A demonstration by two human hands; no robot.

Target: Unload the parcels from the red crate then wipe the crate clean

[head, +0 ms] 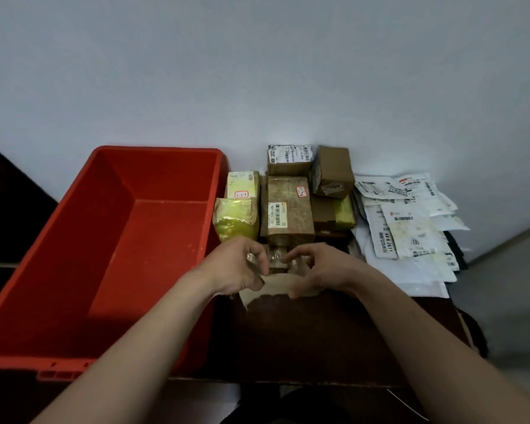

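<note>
Both fists were busy: your left hand (239, 264) and right hand (315, 270) pinched a crinkly clear packet (275, 260) between them. The crate (74, 240), left of them, looked empty; you needed a slow, steady peel.

Parcel-sorting corner: labelled cardboard parcels (290, 206), courier mailer bags (407, 221), red crate (74, 301) on dark table (318, 338)

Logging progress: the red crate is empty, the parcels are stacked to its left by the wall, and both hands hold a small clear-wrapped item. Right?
Not quite. The head view shows the parcels stacked to the right of the red crate, not its left. The rest holds: it is empty, with the left hand and right hand holding the clear-wrapped item.
</note>
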